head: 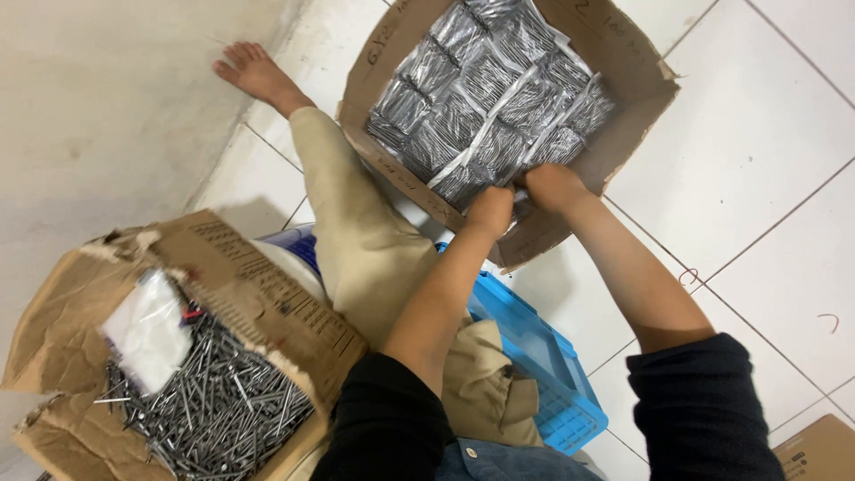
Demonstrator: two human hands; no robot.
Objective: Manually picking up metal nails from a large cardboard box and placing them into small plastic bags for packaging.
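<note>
packs: clear plastic packs of nails (499,98), tight rows, filling the open cardboard box (637,67) at upper centre of the frame
pack under my fingers: the one at the box's lower edge (515,185), right between my two hands, partly hidden by them
long axis: packs run diagonally, lower left to upper right; the rows follow the same slant
direction from fingers: pack lies just above and beyond my fingertips, towards the top of the frame; I reach into the box from below
my left hand (490,209): on the pack's left end, fingers curled down into the gap by the box wall; can't tell whether pinching or just pressing
my right hand (552,185): on the pack's right end, fingers bent over the edge and out of sight; grip can't be told
nearer hand: both touching, about equal; right sits a bit further into the box
box wall: front flap (534,240) folded down under my wrists, touching them
my leg (356,223): beige trouser, left of the box, bare foot (254,71) at upper left
blue crate (543,365): under my forearms, lower centre
second box (258,294): lower left, well apart, holds loose nails (214,410) and a white bag (151,330)
floor (757,151): white tiles, right side
</note>
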